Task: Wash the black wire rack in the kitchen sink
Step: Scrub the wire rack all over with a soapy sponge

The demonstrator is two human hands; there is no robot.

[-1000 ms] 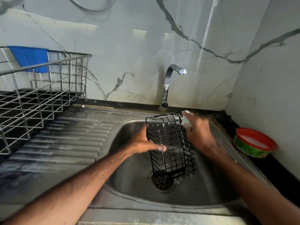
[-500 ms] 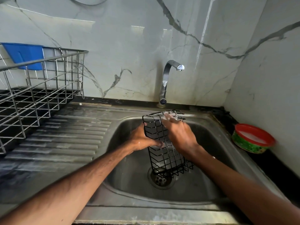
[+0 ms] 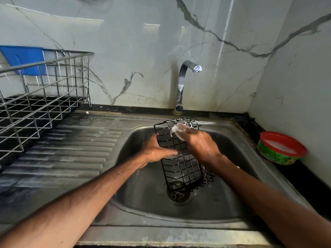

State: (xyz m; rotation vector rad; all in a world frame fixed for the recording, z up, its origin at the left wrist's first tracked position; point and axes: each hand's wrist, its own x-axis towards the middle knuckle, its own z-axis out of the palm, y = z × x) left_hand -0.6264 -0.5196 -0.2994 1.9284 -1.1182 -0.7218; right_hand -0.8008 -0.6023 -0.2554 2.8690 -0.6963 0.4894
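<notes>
The black wire rack (image 3: pixel 184 169) stands on end in the steel sink (image 3: pixel 238 192), its lower end over the drain (image 3: pixel 177 194). My left hand (image 3: pixel 155 151) grips the rack's left edge, thumb across the front wires. My right hand (image 3: pixel 198 144) holds a white soapy scrubber (image 3: pixel 176 130) against the upper front of the rack. Foam clings to the top wires.
The tap (image 3: pixel 184 83) at the back runs no water. A red-rimmed green tub of soap (image 3: pixel 281 149) sits on the right counter. A steel dish rack (image 3: pixel 41 97) with a blue holder (image 3: pixel 23 59) stands left, beside the ribbed drainboard (image 3: pixel 71 151).
My right hand moved from the rack's right edge across to its upper front with the scrubber. My left hand kept its grip on the left edge.
</notes>
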